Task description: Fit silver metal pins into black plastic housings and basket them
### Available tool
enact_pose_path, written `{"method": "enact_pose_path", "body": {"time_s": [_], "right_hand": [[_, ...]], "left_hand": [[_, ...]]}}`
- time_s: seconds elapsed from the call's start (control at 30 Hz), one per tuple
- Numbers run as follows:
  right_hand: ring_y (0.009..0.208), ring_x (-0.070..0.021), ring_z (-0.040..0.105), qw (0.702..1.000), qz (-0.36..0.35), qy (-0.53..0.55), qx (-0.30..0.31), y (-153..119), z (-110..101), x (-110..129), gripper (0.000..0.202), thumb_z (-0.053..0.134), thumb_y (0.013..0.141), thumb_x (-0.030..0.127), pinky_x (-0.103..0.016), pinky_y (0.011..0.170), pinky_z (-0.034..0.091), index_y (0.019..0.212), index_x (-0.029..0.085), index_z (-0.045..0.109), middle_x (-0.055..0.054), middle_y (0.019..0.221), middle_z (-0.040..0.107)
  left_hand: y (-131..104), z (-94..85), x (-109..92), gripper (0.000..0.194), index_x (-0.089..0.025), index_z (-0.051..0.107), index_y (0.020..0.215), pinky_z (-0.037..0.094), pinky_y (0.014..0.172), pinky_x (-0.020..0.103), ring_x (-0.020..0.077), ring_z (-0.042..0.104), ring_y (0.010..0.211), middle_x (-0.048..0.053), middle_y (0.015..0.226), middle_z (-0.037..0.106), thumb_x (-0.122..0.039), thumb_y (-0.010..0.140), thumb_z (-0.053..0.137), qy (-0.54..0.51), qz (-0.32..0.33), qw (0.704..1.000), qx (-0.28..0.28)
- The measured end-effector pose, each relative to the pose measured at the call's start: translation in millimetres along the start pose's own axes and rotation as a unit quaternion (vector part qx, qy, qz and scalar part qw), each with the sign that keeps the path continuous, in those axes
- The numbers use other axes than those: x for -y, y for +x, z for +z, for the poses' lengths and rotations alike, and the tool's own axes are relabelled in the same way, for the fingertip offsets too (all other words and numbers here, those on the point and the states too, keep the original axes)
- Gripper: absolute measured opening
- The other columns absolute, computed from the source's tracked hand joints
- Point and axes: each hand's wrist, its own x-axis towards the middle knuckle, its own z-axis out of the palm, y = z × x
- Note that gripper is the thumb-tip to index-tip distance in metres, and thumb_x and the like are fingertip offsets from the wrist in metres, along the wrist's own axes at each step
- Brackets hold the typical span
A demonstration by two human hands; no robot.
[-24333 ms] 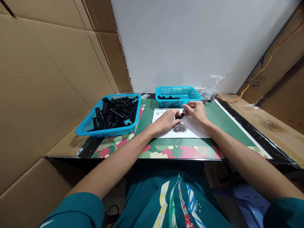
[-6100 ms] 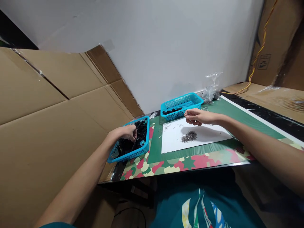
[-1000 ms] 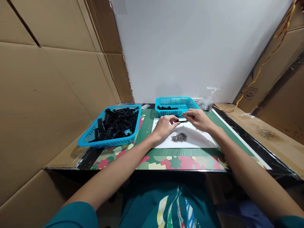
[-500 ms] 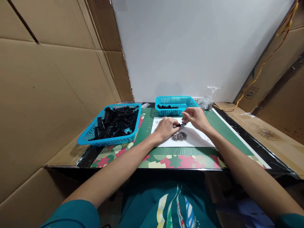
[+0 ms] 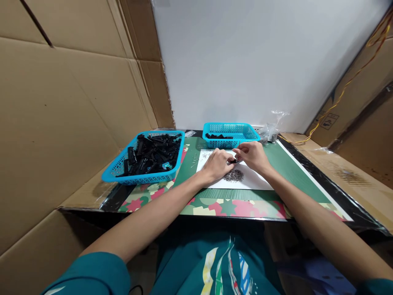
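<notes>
My left hand (image 5: pixel 217 164) is closed on a small black plastic part (image 5: pixel 233 161) above the white sheet. Only a bit of that part shows between the fingertips. My right hand (image 5: pixel 252 155) is pinched close against it, with a thin dark tool (image 5: pixel 239 144) sticking up from the fingers; its exact kind is too small to tell. Just below the hands, a pile of tiny metal pieces (image 5: pixel 233 175) lies on the white sheet (image 5: pixel 254 180).
On the left stands a blue basket (image 5: pixel 144 178) heaped with black plastic parts (image 5: pixel 153 153). Behind the hands, a smaller blue basket (image 5: pixel 219 143) holds several black parts. Clear plastic bags (image 5: pixel 270 133) lie at the back right. Cardboard walls (image 5: pixel 76 102) enclose the sides.
My right hand has come down and closer to the left fingertips, covering more of the black part. The thin tool now shows above its fingers. The view has shifted slightly.
</notes>
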Motion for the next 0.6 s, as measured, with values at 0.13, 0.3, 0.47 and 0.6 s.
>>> {"method": "enact_pose_path", "body": {"time_s": [0.13, 0.3, 0.47, 0.6], "right_hand": [[0.06, -0.0212, 0.07, 0.998, -0.03, -0.052, -0.015, -4.0, 2.5, -3.2, 0.042, 0.067, 0.097, 0.049, -0.034, 0.062, 0.05, 0.065, 0.021, 0.07, -0.007, 0.065, 0.076], [0.059, -0.0208, 0.067, 0.995, -0.038, -0.083, -0.041, -6.6, 8.2, -7.0, 0.038, 0.068, 0.096, 0.044, -0.034, 0.061, 0.047, 0.065, 0.021, 0.069, -0.006, 0.064, 0.074], [0.062, -0.0229, 0.071, 0.993, 0.007, 0.06, -0.099, 0.9, 1.7, -4.4, 0.045, 0.068, 0.094, 0.061, -0.036, 0.065, 0.057, 0.074, 0.021, 0.07, -0.009, 0.07, 0.075], [0.062, -0.019, 0.068, 0.974, 0.019, 0.107, -0.201, 11.0, -23.9, -11.1, 0.04, 0.058, 0.1, 0.055, -0.033, 0.065, 0.058, 0.095, 0.018, 0.071, -0.009, 0.076, 0.074]], "left_hand": [[0.8, 1.3, -0.2, 0.017, -0.019, 0.075, 0.067, 0.045, 0.076, 0.034, 0.0187, 0.059, 0.066, 0.004, 0.07, 0.071, -0.019, 0.084, 0.073, -0.009, -0.013, 1.0, 0.004], [1.5, 2.6, 3.7, 0.015, -0.018, 0.077, 0.07, 0.045, 0.073, 0.032, 0.0202, 0.064, 0.07, 0.006, 0.073, 0.074, -0.018, 0.085, 0.072, -0.034, -0.019, 0.999, 0.004], [2.6, -1.3, 3.4, 0.009, -0.018, 0.078, 0.079, 0.049, 0.075, 0.033, 0.022, 0.067, 0.076, 0.008, 0.081, 0.077, -0.021, 0.086, 0.074, -0.06, -0.047, 0.996, -0.038], [8.0, -6.9, 6.5, 0.012, -0.018, 0.072, 0.088, 0.05, 0.073, 0.031, 0.0192, 0.065, 0.077, 0.008, 0.09, 0.077, -0.03, 0.09, 0.076, -0.114, -0.093, 0.98, -0.134]]}}
